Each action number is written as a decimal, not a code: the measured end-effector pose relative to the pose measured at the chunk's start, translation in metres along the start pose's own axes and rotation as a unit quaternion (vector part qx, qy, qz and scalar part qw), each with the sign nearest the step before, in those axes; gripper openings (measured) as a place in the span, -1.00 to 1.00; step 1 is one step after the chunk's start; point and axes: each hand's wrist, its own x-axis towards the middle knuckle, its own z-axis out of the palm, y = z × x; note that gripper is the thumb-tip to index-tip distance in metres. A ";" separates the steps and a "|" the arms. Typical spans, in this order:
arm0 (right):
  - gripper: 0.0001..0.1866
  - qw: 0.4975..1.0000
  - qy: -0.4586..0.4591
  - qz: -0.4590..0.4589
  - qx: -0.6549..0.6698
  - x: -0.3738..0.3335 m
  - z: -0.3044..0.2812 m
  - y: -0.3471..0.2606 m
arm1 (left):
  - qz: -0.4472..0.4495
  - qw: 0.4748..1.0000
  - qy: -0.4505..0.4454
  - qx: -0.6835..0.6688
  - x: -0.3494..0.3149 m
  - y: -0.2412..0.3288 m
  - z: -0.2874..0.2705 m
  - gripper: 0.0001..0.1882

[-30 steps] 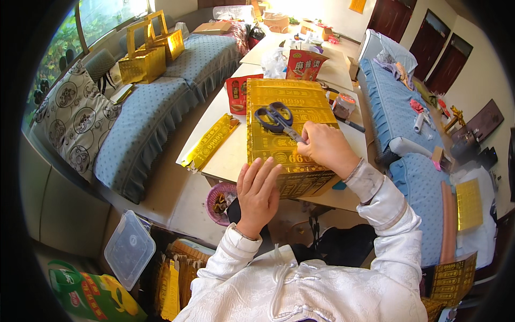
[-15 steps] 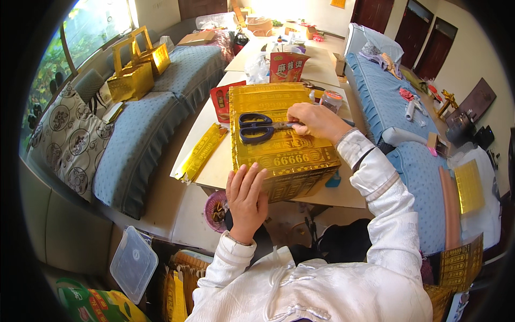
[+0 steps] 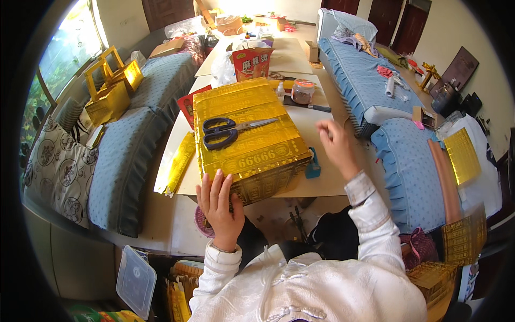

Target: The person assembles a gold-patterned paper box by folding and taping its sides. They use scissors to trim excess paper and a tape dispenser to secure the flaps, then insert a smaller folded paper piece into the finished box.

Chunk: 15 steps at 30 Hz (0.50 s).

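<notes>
Clear lid [image 3: 136, 283]: lower L of view, tilted up.
Pink basket [image 3: 202, 221]: below table edge, mostly hidden behind L hand.
L hand [image 3: 220, 209]: at near L edge of gold box, fingertips seem to touch it; grip wide, fingers extended, thumb apart.
R hand [image 3: 339, 147]: R of box, apart from it, over R side of table; fingers curled, inside of grip hidden, can't tell if it holds anything.
Gold box [image 3: 257, 142]: near end of table [image 3: 307, 126], between hands, near face in shade.
Scissors [image 3: 241, 126]: flat on box top, dk blue handles L, blades pt R, apart from both hands.
Blue obj. [image 3: 313, 166]: just R of box, kind unclear.
Gold strip [image 3: 179, 161]: on table, just L of box.
Jar [image 3: 303, 92]: beyond box, R side, reddish lid.
Red packet [image 3: 253, 63]: upright behind box.
</notes>
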 end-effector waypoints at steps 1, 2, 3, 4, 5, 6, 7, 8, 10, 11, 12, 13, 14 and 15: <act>-0.86 0.999 -0.014 0.042 -0.015 -0.022 0.002 0.023 | -0.001 1.000 0.004 0.000 -0.003 0.002 -0.001 -0.53; -0.84 0.997 -0.026 0.073 -0.017 -0.043 0.003 0.039 | -0.002 1.000 0.007 -0.003 -0.007 0.004 -0.001 -0.54; -0.83 0.994 -0.040 0.100 -0.016 -0.060 0.006 0.050 | 0.012 0.999 0.032 -0.003 -0.011 0.009 -0.002 -0.59; -0.81 0.990 -0.056 0.127 -0.013 -0.073 0.011 0.062 | 0.038 0.998 0.040 -0.032 -0.017 0.013 -0.001 -0.61; -0.77 0.987 -0.060 0.150 0.000 -0.085 0.021 0.080 | 0.065 0.995 0.048 -0.065 -0.024 0.017 0.002 -0.62; -0.72 0.983 -0.064 0.172 0.011 -0.096 0.032 0.099 | 0.092 0.989 0.056 -0.098 -0.028 0.023 0.006 -0.63; -0.67 0.978 -0.072 0.193 0.026 -0.100 0.039 0.101 | 0.090 0.983 0.013 -0.157 -0.026 0.036 0.007 -0.65; -0.61 0.977 -0.083 0.197 0.010 -0.103 0.042 0.105 | 0.094 0.970 -0.052 -0.219 -0.023 0.045 0.010 -0.63; -0.48 0.973 -0.104 0.207 -0.019 -0.105 0.052 0.095 | 0.056 0.947 -0.173 -0.265 -0.028 0.056 0.024 -0.65; -0.30 0.969 -0.097 0.220 -0.058 -0.107 0.057 0.091 | -0.023 0.923 -0.216 -0.319 -0.033 0.062 0.031 -0.67; -0.30 0.966 -0.092 0.225 -0.090 -0.105 0.062 0.082 | -0.103 0.888 -0.254 -0.368 -0.039 0.065 0.039 -0.68; -0.29 0.962 -0.089 0.229 -0.123 -0.103 0.064 0.069 | -0.183 0.844 -0.290 -0.414 -0.046 0.068 0.046 -0.70; -0.29 0.956 -0.085 0.233 -0.155 -0.102 0.067 0.061 | -0.220 0.818 -0.289 -0.446 -0.050 0.070 0.053 -0.71; -0.31 0.952 -0.077 0.248 -0.163 -0.103 0.070 0.061 | -0.253 0.789 -0.290 -0.478 -0.053 0.072 0.061 -0.73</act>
